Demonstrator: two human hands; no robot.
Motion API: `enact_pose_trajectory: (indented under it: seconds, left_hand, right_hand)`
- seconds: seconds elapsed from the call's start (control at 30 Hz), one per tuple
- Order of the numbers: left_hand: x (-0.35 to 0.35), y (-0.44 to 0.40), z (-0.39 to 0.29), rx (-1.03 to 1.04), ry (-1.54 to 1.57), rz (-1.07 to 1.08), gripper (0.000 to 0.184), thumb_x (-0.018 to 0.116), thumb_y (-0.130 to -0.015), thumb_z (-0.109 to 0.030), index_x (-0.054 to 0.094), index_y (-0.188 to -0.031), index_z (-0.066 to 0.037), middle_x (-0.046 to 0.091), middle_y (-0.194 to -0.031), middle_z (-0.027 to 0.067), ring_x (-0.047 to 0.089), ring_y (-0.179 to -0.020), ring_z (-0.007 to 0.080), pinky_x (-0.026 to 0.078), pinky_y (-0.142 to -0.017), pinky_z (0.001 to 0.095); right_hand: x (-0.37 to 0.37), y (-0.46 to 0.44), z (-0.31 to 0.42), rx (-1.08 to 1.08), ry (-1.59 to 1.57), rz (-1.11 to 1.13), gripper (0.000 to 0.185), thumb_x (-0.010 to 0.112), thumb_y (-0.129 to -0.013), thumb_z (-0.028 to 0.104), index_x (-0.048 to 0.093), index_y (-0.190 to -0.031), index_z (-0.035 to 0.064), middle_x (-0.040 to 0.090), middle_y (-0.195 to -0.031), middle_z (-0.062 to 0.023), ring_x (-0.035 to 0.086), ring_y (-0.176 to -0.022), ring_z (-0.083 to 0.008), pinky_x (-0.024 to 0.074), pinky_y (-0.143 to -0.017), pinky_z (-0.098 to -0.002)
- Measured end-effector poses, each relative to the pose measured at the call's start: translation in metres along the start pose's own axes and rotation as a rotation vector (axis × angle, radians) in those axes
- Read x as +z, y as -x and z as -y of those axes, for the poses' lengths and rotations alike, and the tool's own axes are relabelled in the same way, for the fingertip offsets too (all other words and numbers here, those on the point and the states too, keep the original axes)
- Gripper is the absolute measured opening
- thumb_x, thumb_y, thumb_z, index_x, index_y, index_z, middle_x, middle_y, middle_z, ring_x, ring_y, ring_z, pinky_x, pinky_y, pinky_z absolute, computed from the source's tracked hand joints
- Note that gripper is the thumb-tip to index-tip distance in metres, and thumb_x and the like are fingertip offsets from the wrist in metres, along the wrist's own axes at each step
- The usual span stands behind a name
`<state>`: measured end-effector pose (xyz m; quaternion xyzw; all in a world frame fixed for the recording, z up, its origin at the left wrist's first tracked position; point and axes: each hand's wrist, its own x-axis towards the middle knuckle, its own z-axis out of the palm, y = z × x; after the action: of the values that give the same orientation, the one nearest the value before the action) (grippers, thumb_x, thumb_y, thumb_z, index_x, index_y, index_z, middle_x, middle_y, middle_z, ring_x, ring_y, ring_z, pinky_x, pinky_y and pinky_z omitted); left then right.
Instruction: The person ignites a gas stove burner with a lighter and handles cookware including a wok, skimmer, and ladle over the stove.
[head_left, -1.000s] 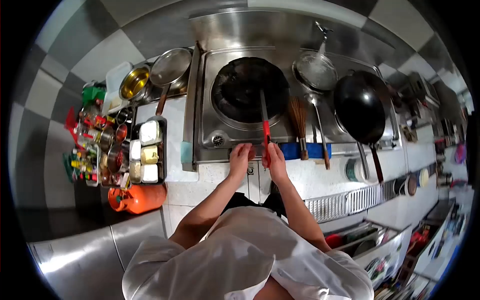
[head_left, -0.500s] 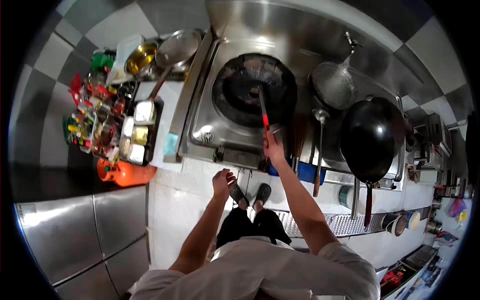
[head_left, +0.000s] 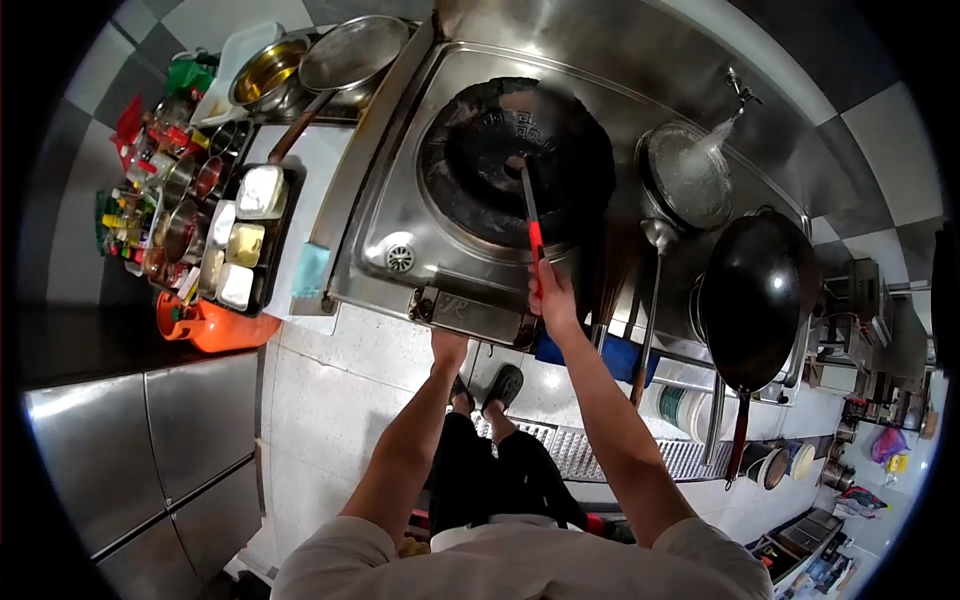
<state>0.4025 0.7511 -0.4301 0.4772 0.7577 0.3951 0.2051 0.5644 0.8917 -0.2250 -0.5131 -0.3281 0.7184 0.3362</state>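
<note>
My right hand (head_left: 553, 293) is closed around the red handle of a long-barrelled stick lighter (head_left: 535, 238). The barrel's tip reaches the middle of the round black burner (head_left: 470, 165), which is set in a stainless steel stove top (head_left: 385, 215). My left hand (head_left: 450, 348) is at the lower front edge of the stove, below a small knob (head_left: 424, 302). Its fingers are hidden behind the front panel (head_left: 480, 318), so their grip does not show.
To the right, a tap (head_left: 738, 90) runs water into a round pan (head_left: 690, 180). A ladle (head_left: 657, 245) and a black wok (head_left: 757, 305) lie nearby. On the left stand seasoning containers (head_left: 247, 245), a strainer (head_left: 355, 52), an oil bowl (head_left: 268, 80) and an orange gas cylinder (head_left: 215, 325).
My left hand has gone from hanging half curled in front of the stove to its lower front edge. The lighter stays over the burner in my right hand. The view has shifted.
</note>
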Motion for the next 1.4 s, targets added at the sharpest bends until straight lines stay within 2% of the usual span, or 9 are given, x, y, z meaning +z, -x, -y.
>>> enact_pose_trajectory:
  seconds: [0.2,0.3,0.53,0.7,0.83,1.0,1.27,1.3,1.4]
  left_hand:
    - [0.012,0.011,0.003,0.029,0.079,-0.087,0.021,0.058,-0.088,-0.018,0.063,-0.102,-0.003,0.067,-0.096,0.015,0.063,-0.089,0.0382,0.052,-0.074,0.0417]
    - [0.023,0.005,0.002,-0.646,1.057,-0.069,0.018,0.059,-0.092,-0.024,0.063,-0.093,-0.007,0.066,-0.082,0.0093,0.064,-0.067,0.0193,0.053,-0.05,0.0337]
    - [-0.001,0.005,0.012,-1.062,1.023,0.122,0.019,0.055,-0.092,-0.023,0.059,-0.104,-0.008,0.065,-0.097,0.0144,0.067,-0.078,0.0255,0.059,-0.065,0.0418]
    - [-0.01,0.016,-0.005,-0.127,0.079,-0.18,0.027,0.063,-0.083,-0.013,0.056,-0.106,0.001,0.067,-0.089,0.0151,0.067,-0.085,0.0291,0.056,-0.065,0.0389]
    - [0.029,0.017,0.052,-0.325,0.337,-0.16,0.022,0.062,-0.085,-0.014,0.057,-0.103,-0.002,0.067,-0.084,0.013,0.067,-0.076,0.0252,0.055,-0.059,0.035]
    - [0.012,0.007,0.025,-0.84,1.035,0.034,0.023,0.056,-0.092,-0.019,0.052,-0.074,-0.005,0.06,-0.063,0.0084,0.06,-0.058,0.0188,0.055,-0.056,0.0351]
    - [0.033,0.014,0.066,-1.048,1.353,-0.11,0.011,0.055,-0.091,-0.011,0.047,-0.098,-0.01,0.059,-0.082,0.0105,0.042,-0.046,0.0158,0.044,-0.052,0.0295]
    - [0.021,0.016,0.073,-0.915,1.412,0.055,0.05,0.07,-0.088,-0.027,0.04,-0.119,0.0,0.063,-0.09,0.0168,0.066,-0.065,0.0214,0.058,-0.058,0.0337]
    - [0.021,0.021,0.045,-0.904,0.903,-0.085,0.049,0.068,-0.089,-0.026,0.04,-0.119,0.0,0.062,-0.087,0.0149,0.066,-0.065,0.0201,0.057,-0.056,0.0324]
  right_hand:
    - [-0.002,-0.002,-0.012,-0.054,0.023,0.02,0.039,0.049,-0.099,0.043,0.055,-0.105,0.0048,0.048,-0.068,0.0015,0.042,-0.049,-0.0078,0.0333,-0.045,-0.0235]
    - [-0.003,-0.008,-0.011,-0.042,0.091,0.02,0.041,0.049,-0.098,0.045,0.057,-0.104,0.0053,0.051,-0.07,0.0008,0.044,-0.051,-0.0086,0.0355,-0.047,-0.0238]
    - [-0.008,-0.008,0.004,0.005,0.163,-0.001,0.046,0.048,-0.098,0.048,0.059,-0.103,0.004,0.052,-0.067,-0.0002,0.046,-0.048,-0.01,0.0367,-0.044,-0.0252]
    - [-0.007,-0.006,0.0,0.004,0.133,0.0,0.04,0.049,-0.098,0.046,0.057,-0.1,0.0071,0.047,-0.067,0.0024,0.039,-0.049,-0.0063,0.0306,-0.043,-0.0232]
    - [-0.012,-0.011,0.004,-0.006,0.218,-0.074,0.039,0.05,-0.097,0.046,0.058,-0.097,0.0073,0.043,-0.065,0.0037,0.037,-0.05,-0.0052,0.0298,-0.044,-0.0227]
    - [-0.018,-0.024,0.057,-0.341,1.133,-0.18,0.052,0.045,-0.097,0.044,0.057,-0.101,-0.0059,0.063,-0.086,-0.0301,0.061,-0.085,-0.0484,0.0495,-0.077,-0.0499]
    - [0.011,-0.059,0.131,-0.198,1.686,-0.149,0.049,0.051,-0.094,0.043,0.063,-0.103,-0.004,0.067,-0.094,-0.0232,0.065,-0.091,-0.0393,0.0534,-0.079,-0.0486]
    - [0.017,-0.062,0.137,-0.169,1.754,-0.126,0.047,0.051,-0.094,0.042,0.065,-0.104,-0.0023,0.068,-0.096,-0.0213,0.066,-0.092,-0.0373,0.0541,-0.079,-0.0469]
    - [0.029,-0.067,0.151,-0.115,1.837,-0.053,0.044,0.05,-0.094,0.041,0.067,-0.101,0.0003,0.068,-0.101,-0.0194,0.066,-0.094,-0.035,0.0546,-0.078,-0.0449]
